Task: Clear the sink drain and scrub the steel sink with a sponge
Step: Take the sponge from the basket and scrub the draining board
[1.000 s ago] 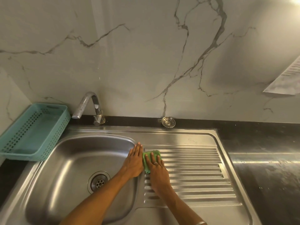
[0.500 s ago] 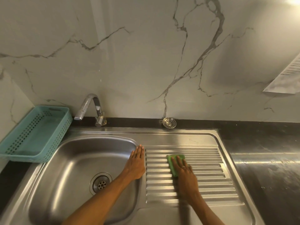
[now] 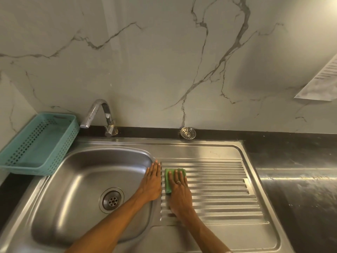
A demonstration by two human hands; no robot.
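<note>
The right hand [image 3: 179, 187] lies flat on a green sponge [image 3: 168, 179], fingers spread over its top and pressing it down onto the ribbed draining board [image 3: 218, 189] of the steel sink [image 3: 200, 148]; it is a press from above, not a closed grasp. The left hand [image 3: 152, 181] is open and holds nothing, palm down on the strip of steel between basin and ribs, just to the left of the sponge hand and almost touching it.

The main risk I see is the sponge slipping out from under the flat palm. Nothing wraps round it, so a hard push across the ridges could catch an edge, fold it, or leave it behind. The ribs may also keep the sponge riding on the crests, so the grooves stay dirty unless strokes run along them. The bracing hand sits at the basin's lip; on wet steel it could slide down into the bowl and throw the person's balance forward. I cannot tell whether the steel is wet or soapy.

Counting: two hands, one sponge, one sink with one basin and one draining board. One drain [image 3: 111, 200] sits low in the basin, to the left of and nearer the person than the left hand, with no debris that I can see. One strainer [image 3: 188, 132] leans against the wall beyond the right hand. One tap [image 3: 102, 115] and one teal basket [image 3: 39, 143] stand far to the left. One sheet of paper [image 3: 322, 83] hangs far up to the right.
</note>
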